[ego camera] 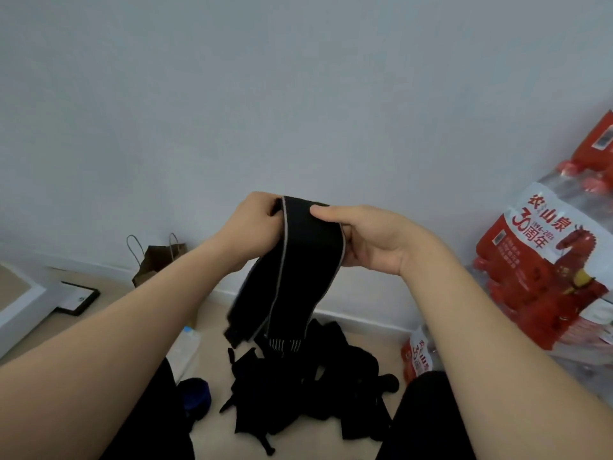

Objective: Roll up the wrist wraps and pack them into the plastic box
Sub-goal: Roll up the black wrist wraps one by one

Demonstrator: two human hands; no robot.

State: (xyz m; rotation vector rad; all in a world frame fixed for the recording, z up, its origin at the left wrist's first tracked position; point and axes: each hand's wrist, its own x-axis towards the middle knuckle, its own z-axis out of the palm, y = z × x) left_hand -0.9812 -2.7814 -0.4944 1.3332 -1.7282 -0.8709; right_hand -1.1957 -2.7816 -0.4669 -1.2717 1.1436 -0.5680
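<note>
Both hands hold one black wrist wrap (310,250) up in front of the pale wall (298,94), above the middle of the floor (212,436). The left hand (255,224) has its fingers curled round the wrap's folded top end. The right hand (371,242) pinches the same fold, with the thumb laid across the top and the fingers curled underneath. The wrap has thin grey edging and hangs doubled. Its lower end shows short white stripes just above a pile of black wraps (308,390) lying loose on the floor between the person's black-clad legs (428,423). How many wraps are in the pile cannot be told.

At the floor's right edge, against the wall, stand shrink-wrapped packs of bottled water (537,273). Their red and white label reads "山泉" with "30周年" and a small "1996–2026", beside a red horse. The first characters are partly creased. A smaller pack (416,356) with the same red label is half hidden behind the right forearm.

Left of the pile lies a dark roll with blue in it (195,393), too blurred to name. Behind it is a translucent container (185,350) with a blue mark, partly hidden by the left forearm. A brown paper bag (156,258) with cord handles leans at the wall's foot. Near the floor's left edge a black-framed white card (78,297) lies flat, its print unreadable, beside a white block (20,310) cut off by the frame.
</note>
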